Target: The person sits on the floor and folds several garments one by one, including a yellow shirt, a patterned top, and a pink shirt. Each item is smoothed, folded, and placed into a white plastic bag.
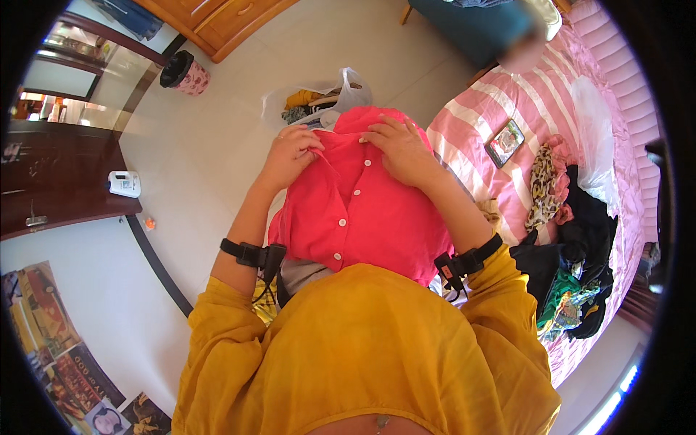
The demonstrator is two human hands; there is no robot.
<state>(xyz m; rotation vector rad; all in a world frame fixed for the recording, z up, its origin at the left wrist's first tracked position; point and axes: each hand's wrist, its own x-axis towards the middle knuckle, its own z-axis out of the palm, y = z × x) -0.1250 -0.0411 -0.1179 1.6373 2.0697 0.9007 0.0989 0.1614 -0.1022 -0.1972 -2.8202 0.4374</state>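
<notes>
A bright pink-red shirt (321, 198) with white buttons down its front is spread out before me, close to my body. My left hand (294, 152) pinches the shirt's edge near its upper left. On the upper right, my right hand (399, 149) grips the cloth by the top button, its fingers over the fabric. The front panels overlap only partly, leaving a narrow V between them. Grey cloth (304, 274) shows beneath the shirt's lower left; what carries the shirt is hidden.
Beyond the shirt, a clear plastic bag (353, 89) of clothes stands on the tiled floor (239, 87). A bed (462, 125) to the right bears a phone (505, 143), dark clothes (582, 239) and another plastic bag (592, 136). At left are a bin (185, 73) and a white jug (124, 184).
</notes>
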